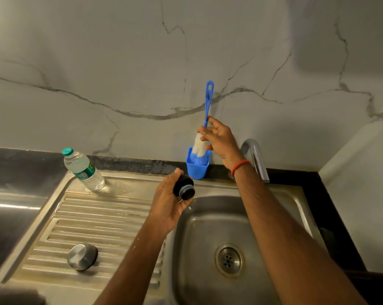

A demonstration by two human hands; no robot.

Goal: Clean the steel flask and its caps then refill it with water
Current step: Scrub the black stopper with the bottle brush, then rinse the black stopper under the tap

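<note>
- On drainboard point(102, 219), left: steel cap point(82, 256) lies alone; flask not in view.
- Over sink point(197, 238) rim: left hand point(168, 205) fingers clasp black inner cap point(184, 188).
- Right hand point(221, 139) fingers pinch brush point(208, 102) handle, tip in holder point(197, 170); advise lifting straight, scrubbing threads over sink.

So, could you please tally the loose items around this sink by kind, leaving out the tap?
Caps: 2, the black cap in the left hand and the steel cap on the drainboard.
Water bottle: 1.
Brush: 1, held by the right hand.
Brush holder: 1.
Total: 5.
</note>
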